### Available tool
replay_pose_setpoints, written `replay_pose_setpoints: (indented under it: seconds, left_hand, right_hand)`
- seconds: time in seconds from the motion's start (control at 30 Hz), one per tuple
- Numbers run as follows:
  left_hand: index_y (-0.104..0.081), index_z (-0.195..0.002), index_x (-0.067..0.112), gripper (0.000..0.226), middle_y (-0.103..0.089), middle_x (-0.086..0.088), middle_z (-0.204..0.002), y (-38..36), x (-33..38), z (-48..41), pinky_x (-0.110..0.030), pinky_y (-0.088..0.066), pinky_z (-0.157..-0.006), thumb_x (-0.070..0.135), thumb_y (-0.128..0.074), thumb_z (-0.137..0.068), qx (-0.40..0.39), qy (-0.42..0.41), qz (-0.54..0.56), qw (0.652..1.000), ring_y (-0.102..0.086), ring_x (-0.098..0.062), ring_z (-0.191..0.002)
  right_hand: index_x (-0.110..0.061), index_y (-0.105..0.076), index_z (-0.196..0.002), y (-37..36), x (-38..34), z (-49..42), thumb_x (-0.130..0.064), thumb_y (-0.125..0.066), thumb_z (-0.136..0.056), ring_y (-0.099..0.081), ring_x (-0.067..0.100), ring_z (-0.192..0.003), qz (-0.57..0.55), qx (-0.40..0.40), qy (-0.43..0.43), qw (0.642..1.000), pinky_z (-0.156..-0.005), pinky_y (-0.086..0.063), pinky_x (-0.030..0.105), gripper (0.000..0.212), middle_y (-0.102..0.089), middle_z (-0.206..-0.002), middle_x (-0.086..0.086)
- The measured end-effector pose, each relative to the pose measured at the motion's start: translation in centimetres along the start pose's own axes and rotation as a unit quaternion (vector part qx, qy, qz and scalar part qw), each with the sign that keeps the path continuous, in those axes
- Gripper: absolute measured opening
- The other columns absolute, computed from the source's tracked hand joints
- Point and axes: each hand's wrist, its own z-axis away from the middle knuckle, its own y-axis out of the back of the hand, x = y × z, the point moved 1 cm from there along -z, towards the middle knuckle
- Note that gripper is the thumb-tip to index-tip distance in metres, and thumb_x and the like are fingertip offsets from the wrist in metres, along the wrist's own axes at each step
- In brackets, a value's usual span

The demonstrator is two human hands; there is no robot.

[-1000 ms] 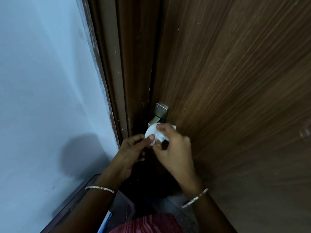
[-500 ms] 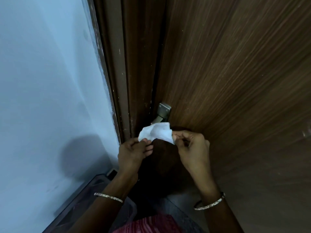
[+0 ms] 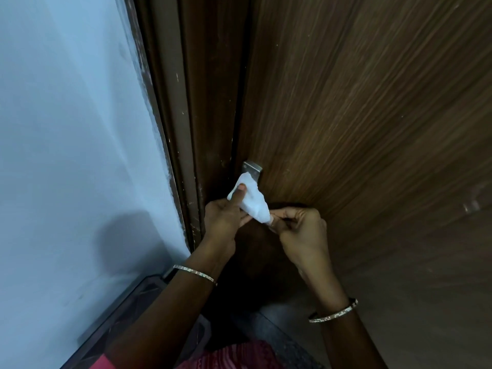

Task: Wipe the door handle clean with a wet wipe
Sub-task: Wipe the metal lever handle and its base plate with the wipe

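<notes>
Door handle [image 3: 251,169], metal, at the latch edge of the door [image 3: 372,129]. I see only its upper plate; the rest lies behind the wet wipe [image 3: 253,205]. The wipe hangs partly unfolded just below and in front of the handle, and I cannot tell whether it touches the metal.

The left hand [image 3: 223,222], below and left of the handle, pinches the wipe's upper part, with the thumb laid straight up its front and the fingers behind. The right hand [image 3: 298,230], below and right of the handle, pinches the wipe's lower corner between curled fingertips.

Progress, as I judge it: the wipe is being spread or refolded at the handle. The visible plate shows no wet streak, so the wiping proper seems to remain.

Surroundings: the door is dark wood-grain veneer, running up and right of the handle. The brown door frame [image 3: 191,115] stands immediately left of the handle, with a pale blue wall [image 3: 66,129] beyond. Each wrist wears a bangle. Far beneath the handle is dim floor [image 3: 279,331].
</notes>
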Motion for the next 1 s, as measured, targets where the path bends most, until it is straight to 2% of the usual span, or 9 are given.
replay_pose_setpoints:
  seconds: [0.1,0.2,0.37,0.53,0.63,0.73,0.87,0.93,1.0]
  left_hand:
    - [-0.073,-0.095,0.002,0.032,-0.074,-0.017,-0.102,0.8,0.2,-0.5,-0.05,-0.057,-0.089,0.034,-0.068,-0.09,0.037,-0.062,-0.024,0.997,-0.072,-0.032,-0.098]
    - [-0.074,-0.09,0.005,0.034,-0.075,-0.016,-0.099,1.1,0.4,-1.1,-0.052,-0.058,-0.088,0.039,-0.07,-0.087,0.065,-0.084,-0.05,0.993,-0.073,-0.031,-0.094]
    - [-0.073,-0.092,0.001,0.033,-0.076,-0.013,-0.095,1.3,-0.7,-1.6,-0.036,-0.06,-0.073,0.033,-0.073,-0.085,0.056,-0.062,-0.041,0.996,-0.074,-0.03,-0.093]
    - [-0.073,-0.101,-0.001,0.03,-0.079,-0.012,-0.09,2.3,-1.4,-0.6,-0.026,-0.059,-0.058,0.024,-0.073,-0.086,-0.031,0.026,0.001,0.999,-0.077,-0.023,-0.081]
    - [-0.071,-0.105,0.0,0.031,-0.077,-0.015,-0.099,2.0,-0.8,-0.6,-0.026,-0.06,-0.06,0.026,-0.072,-0.087,-0.042,0.042,0.011,0.998,-0.076,-0.023,-0.085]
    - [-0.066,-0.114,-0.002,0.04,-0.073,-0.017,-0.109,1.0,0.2,-1.5,-0.03,-0.063,-0.066,0.028,-0.069,-0.09,-0.006,0.033,0.002,0.999,-0.074,-0.026,-0.092]
    - [-0.062,-0.114,-0.004,0.046,-0.069,-0.019,-0.117,0.6,0.5,-2.6,-0.045,-0.06,-0.082,0.036,-0.066,-0.091,0.024,0.006,-0.051,0.998,-0.071,-0.032,-0.099]
    - [-0.064,-0.109,-0.001,0.043,-0.07,-0.019,-0.115,0.7,0.4,-2.8,-0.046,-0.061,-0.081,0.038,-0.066,-0.091,0.01,-0.007,-0.062,0.998,-0.072,-0.031,-0.095]
    - [-0.066,-0.098,0.005,0.036,-0.072,-0.017,-0.108,1.1,0.3,-2.9,-0.041,-0.063,-0.073,0.04,-0.066,-0.09,0.001,-0.01,-0.071,0.997,-0.074,-0.027,-0.088]
  right_hand:
    - [-0.021,-0.084,-0.092,0.0,0.0,0.0,-0.019,-0.08,-0.084,-0.076,0.009,-0.087,-0.006,-0.002,-0.005,1.0,-0.089,-0.061,0.039,0.009,-0.081,-0.086,-0.008]
    - [-0.022,-0.083,-0.093,-0.2,-0.1,0.2,-0.017,-0.077,-0.087,-0.075,0.013,-0.092,0.013,0.002,0.009,1.0,-0.092,-0.059,0.039,0.01,-0.08,-0.088,-0.009]
    - [-0.023,-0.083,-0.094,-0.2,-0.3,0.4,-0.021,-0.077,-0.087,-0.074,0.011,-0.093,0.026,0.001,0.023,0.999,-0.091,-0.059,0.038,0.009,-0.08,-0.09,-0.011]
    - [-0.018,-0.084,-0.095,0.2,-0.1,0.1,-0.019,-0.08,-0.085,-0.076,0.004,-0.087,-0.02,-0.017,0.001,1.0,-0.089,-0.061,0.037,0.011,-0.081,-0.089,-0.007]
    - [-0.018,-0.084,-0.096,0.2,0.1,0.3,-0.017,-0.081,-0.085,-0.076,0.003,-0.085,-0.034,-0.021,-0.004,0.999,-0.089,-0.062,0.037,0.012,-0.082,-0.088,-0.007]
    - [-0.022,-0.083,-0.094,-0.1,0.4,0.4,-0.018,-0.081,-0.083,-0.077,0.004,-0.083,-0.036,-0.013,-0.007,0.999,-0.087,-0.063,0.038,0.011,-0.081,-0.086,-0.01]
    - [-0.028,-0.079,-0.09,-0.5,0.8,0.4,-0.017,-0.077,-0.086,-0.078,0.007,-0.079,-0.039,-0.017,-0.021,0.999,-0.077,-0.065,0.038,0.012,-0.08,-0.088,-0.009]
    - [-0.027,-0.075,-0.089,-0.9,0.7,0.3,-0.015,-0.075,-0.087,-0.078,0.009,-0.081,-0.032,-0.03,-0.018,0.999,-0.073,-0.066,0.038,0.012,-0.079,-0.092,-0.005]
    - [-0.026,-0.072,-0.089,-1.1,0.6,0.2,-0.015,-0.073,-0.085,-0.077,0.015,-0.085,-0.007,-0.029,-0.009,1.0,-0.077,-0.065,0.044,0.011,-0.078,-0.089,-0.006]
